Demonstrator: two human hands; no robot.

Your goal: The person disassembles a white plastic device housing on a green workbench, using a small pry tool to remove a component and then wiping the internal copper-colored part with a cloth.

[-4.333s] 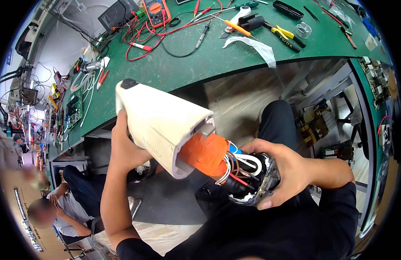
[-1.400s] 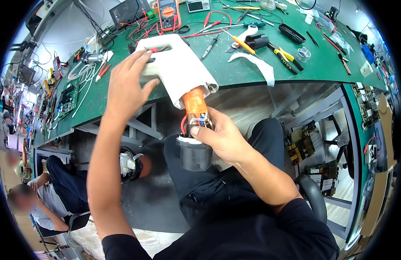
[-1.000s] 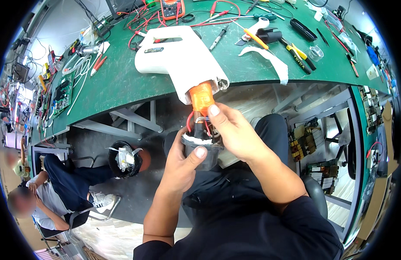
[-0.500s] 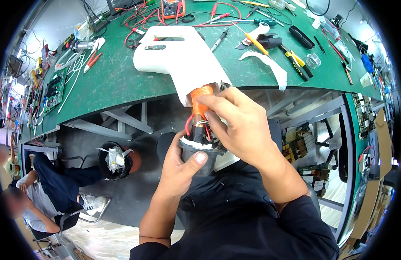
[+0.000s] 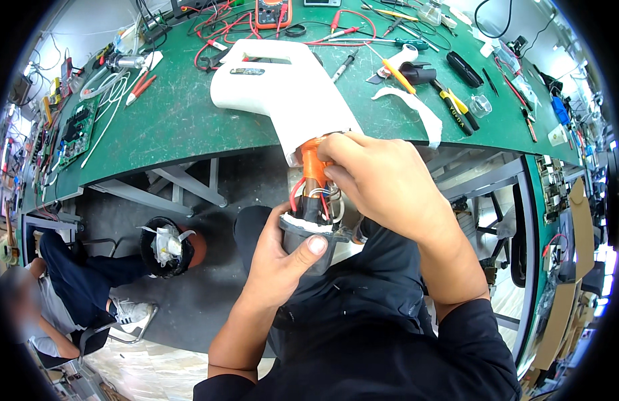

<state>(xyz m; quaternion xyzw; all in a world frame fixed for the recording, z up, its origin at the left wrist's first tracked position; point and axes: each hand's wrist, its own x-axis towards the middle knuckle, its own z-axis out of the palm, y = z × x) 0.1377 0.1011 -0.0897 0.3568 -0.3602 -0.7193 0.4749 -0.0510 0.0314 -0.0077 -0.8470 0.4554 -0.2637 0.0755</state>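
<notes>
A white plastic housing (image 5: 282, 83) with a loop handle lies on the green bench, its open lower end jutting past the front edge. Out of that end comes an orange-wrapped wire bundle (image 5: 313, 164). My right hand (image 5: 383, 177) pinches the wrapping just below the opening; its fingertips are partly hidden. Lower down, my left hand (image 5: 276, 264) is closed around a black connector end (image 5: 306, 244) with a white-edged rim. Red, black and pale wires (image 5: 319, 200) run between this connector end and the orange wrapping.
Right of the housing lie an orange-handled screwdriver (image 5: 397, 76), yellow-black pliers (image 5: 456, 107) and a torn white strip (image 5: 416, 113). A multimeter (image 5: 274, 13) sits at the back. A circuit board (image 5: 78, 134) is at left. Below are a waste bin (image 5: 163, 247) and a seated person (image 5: 55, 314).
My right hand has turned, its back now more toward me, with the fingers still at the orange wrapping. My left hand keeps its hold; the whole view has shifted slightly.
</notes>
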